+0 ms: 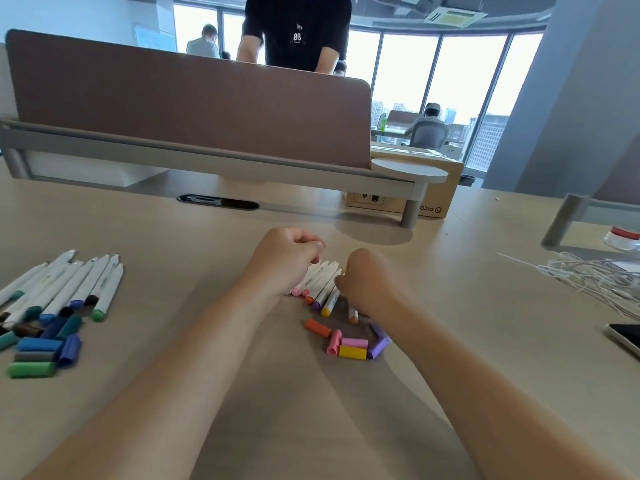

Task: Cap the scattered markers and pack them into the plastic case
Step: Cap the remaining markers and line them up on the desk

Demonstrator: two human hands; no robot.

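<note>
- While all markers [322, 285] lie uncapped, caps [346, 344] loose beside them, nothing is packed.
- Left hand [284, 261] and right hand [369, 282] curl over the middle ones; grip unclear.

Bright daylight from blown-out windows [408, 71], soft forearm shadows on desk [173, 237], wide-angle edge bending, slight blur.

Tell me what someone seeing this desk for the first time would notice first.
In the middle, the left hand and right hand curl around a bunch of uncapped warm-coloured markers, with bright loose caps lying just nearer the person. At far left lies a second spread of cool-coloured markers with matching caps.
</note>
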